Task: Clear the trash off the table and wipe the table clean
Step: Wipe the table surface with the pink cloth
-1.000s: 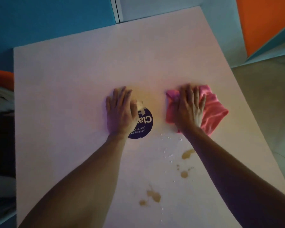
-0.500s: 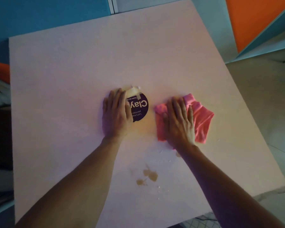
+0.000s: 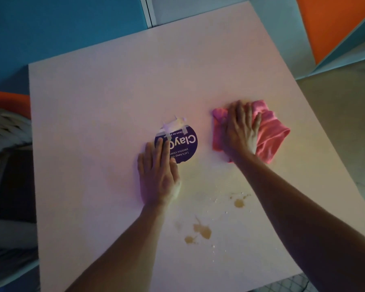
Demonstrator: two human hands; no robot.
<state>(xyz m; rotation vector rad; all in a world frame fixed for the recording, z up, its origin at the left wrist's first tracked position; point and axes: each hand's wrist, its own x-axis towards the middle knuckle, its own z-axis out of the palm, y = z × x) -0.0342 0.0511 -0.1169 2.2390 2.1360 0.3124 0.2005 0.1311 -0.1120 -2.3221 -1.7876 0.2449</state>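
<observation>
Right hand [image 3: 241, 131] presses flat, fingers spread, on a pink cloth [image 3: 270, 133] mid-wipe on the tabletop [image 3: 93, 123] — left hand [image 3: 158, 173] flat, bracing beside a purple sticker [image 3: 181, 144]. Brown spills [image 3: 202, 231] nearer the person likely come next — a sweep back.

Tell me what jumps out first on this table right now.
The pink cloth right of centre, pressed flat under the right hand. Beside it, a round purple sticker at the table's middle, the left hand resting across its near-left edge. Brown spills sit nearer the person, unwiped.
</observation>
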